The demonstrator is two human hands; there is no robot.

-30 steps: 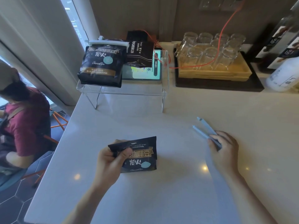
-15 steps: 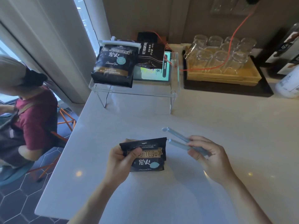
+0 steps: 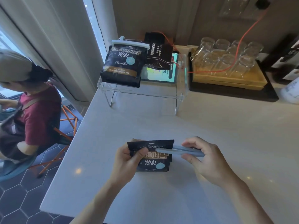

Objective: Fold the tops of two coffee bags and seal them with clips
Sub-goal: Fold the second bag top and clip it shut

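Coffee bag (image 3: 152,156) upright on tabletop (image 3: 210,135) at 6 o'clock, my left hand (image 3: 127,160) pinching folded top. Right hand (image 3: 203,156) just swung blue clip (image 3: 179,151) in from 3 o'clock, gripping it, tip now over fold. First bag (image 3: 122,65) already clipped at 12 o'clock, so nearly done.

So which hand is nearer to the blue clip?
The right hand: it pinches the blue clip at its right end. The left hand grips the coffee bag, beside the clip's left tip.
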